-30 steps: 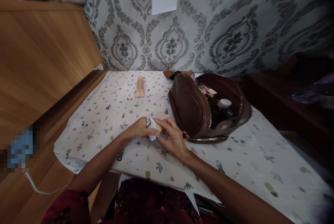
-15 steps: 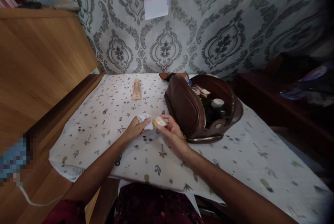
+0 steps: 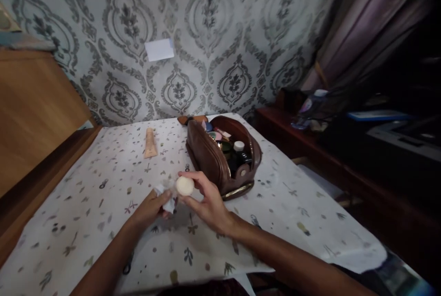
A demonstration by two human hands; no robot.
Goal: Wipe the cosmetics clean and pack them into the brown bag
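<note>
Between finger and thumb of my right hand (image 3: 211, 204) is a small round cream-coloured jar (image 3: 185, 186), its flat round face turned up towards me. My left hand (image 3: 148, 208) is closed on a crumpled white tissue (image 3: 168, 204), just left of the jar. Both hands are held over the patterned cloth. Behind my right hand stands a brown leather bag (image 3: 206, 156), unzipped, with several cosmetics inside. A white-capped bottle (image 3: 239, 146) shows among them. A peach squeeze tube (image 3: 150, 143) lies on the cloth further back.
A white cloth with small plant prints (image 3: 113, 172) covers the table. A wooden cabinet (image 3: 41, 103) borders it at left, a patterned wall (image 3: 203, 43) at the back. On the right is a dark red desk (image 3: 279, 126) with a clear bottle (image 3: 310, 107).
The view has swung to the right, showing more of the desk. My right hand has turned the jar so its round face shows. The tissue stays in my left hand.
</note>
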